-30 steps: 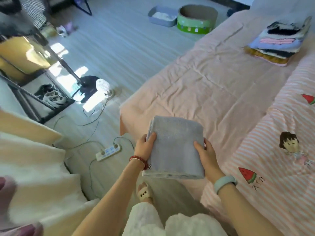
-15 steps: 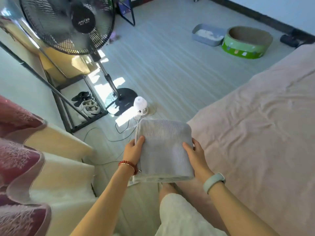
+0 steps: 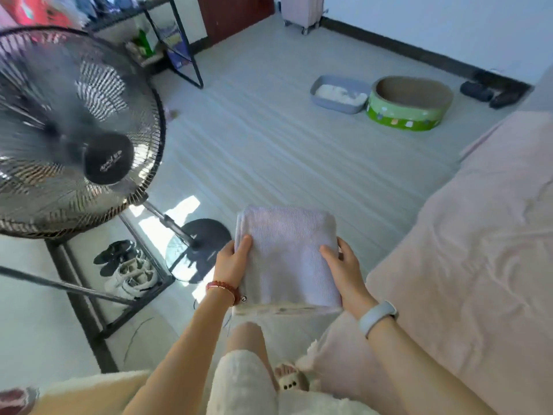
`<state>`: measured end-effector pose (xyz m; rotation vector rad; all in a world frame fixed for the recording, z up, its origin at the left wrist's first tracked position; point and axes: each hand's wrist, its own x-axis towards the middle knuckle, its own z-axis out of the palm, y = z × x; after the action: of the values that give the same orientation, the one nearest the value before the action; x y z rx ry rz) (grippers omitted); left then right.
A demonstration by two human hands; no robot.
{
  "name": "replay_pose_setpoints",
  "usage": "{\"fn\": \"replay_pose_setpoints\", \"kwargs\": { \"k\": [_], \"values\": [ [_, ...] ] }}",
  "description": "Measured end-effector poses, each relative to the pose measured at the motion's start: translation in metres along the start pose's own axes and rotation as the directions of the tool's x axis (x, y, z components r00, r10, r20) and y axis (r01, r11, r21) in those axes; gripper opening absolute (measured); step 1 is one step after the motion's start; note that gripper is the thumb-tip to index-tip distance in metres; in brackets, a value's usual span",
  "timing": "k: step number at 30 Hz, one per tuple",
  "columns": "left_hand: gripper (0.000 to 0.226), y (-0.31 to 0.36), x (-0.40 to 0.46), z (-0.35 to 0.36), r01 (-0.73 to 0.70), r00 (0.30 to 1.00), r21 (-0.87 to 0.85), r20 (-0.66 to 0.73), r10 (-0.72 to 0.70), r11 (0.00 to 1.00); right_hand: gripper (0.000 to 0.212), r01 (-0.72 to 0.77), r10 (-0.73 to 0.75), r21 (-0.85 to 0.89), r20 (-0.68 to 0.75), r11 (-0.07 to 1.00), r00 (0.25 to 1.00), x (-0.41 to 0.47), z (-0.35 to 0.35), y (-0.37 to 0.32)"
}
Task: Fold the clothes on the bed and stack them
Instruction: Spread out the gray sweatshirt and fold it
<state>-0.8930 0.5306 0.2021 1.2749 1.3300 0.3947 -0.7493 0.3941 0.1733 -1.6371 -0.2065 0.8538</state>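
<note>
Holding: a person carries a folded garment in both hands, over the floor and just beside the bed
Bed (image 3: 478, 265): fills the right side, covered by a wrinkled pink sheet; its near corner lies just right of the person's right forearm
Fan (image 3: 74, 136): large black standing fan at the left, its round grille blurred, its pole slanting down to a dark round base (image 3: 206, 235) on the floor, near the left hand
Shoe rack (image 3: 89, 295): black metal frame below the fan, with dark and white shoes on its low shelf
Cat bed (image 3: 410, 103): green oval ring with a brown inside, far across the floor, touching a grey tray (image 3: 339, 94)
Folded garment (image 3: 287, 256): pale grey-lilac knit, folded into a thick square, held level in the air between the hands
Left hand (image 3: 230, 262): grasps the garment's left edge, thumb on top, fingers hidden beneath; a red bead bracelet sits on the wrist
Right hand (image 3: 344, 265): grasps the right edge, thumb pressed on top, fingers curled round the side; a pale blue band circles the wrist
</note>
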Motion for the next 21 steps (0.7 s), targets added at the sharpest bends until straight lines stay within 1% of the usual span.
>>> {"fn": "replay_pose_setpoints", "kwargs": {
  "k": [3,6,9,13,16,19,21],
  "values": [
    [0.022,0.03,0.036,0.024,-0.027,0.996,0.034,0.082,0.024,0.999,0.015,0.006,-0.002,0.046,-0.089,0.999,0.996,0.03,-0.006,-0.014],
    [0.021,0.062,0.075,0.058,-0.068,0.976,0.077,0.211,0.05,0.995,0.018,0.017,0.005,0.105,-0.199,0.994,0.98,0.061,-0.017,-0.026],
    [0.018,0.096,0.117,0.099,-0.14,0.94,0.103,0.327,0.099,0.985,0.015,0.042,0.008,0.148,-0.323,0.988,0.946,0.098,-0.028,-0.042],
    [0.02,0.145,0.174,0.155,-0.219,0.886,0.143,0.443,0.135,0.965,0.014,0.071,0.025,0.193,-0.453,0.979,0.891,0.154,-0.04,-0.069],
    [0.023,0.181,0.207,0.196,-0.316,0.834,0.188,0.523,0.177,0.93,0.022,0.11,0.025,0.228,-0.518,0.967,0.855,0.191,-0.056,-0.089],
    [0.026,0.205,0.228,0.244,-0.34,0.785,0.237,0.604,0.136,0.91,0.023,0.126,0.053,0.241,-0.622,0.962,0.781,0.213,-0.077,-0.1],
    [0.028,0.218,0.236,0.288,-0.371,0.729,0.265,0.677,0.102,0.89,0.023,0.142,0.088,0.273,-0.683,0.951,0.725,0.226,-0.099,-0.104]
  ]
}}
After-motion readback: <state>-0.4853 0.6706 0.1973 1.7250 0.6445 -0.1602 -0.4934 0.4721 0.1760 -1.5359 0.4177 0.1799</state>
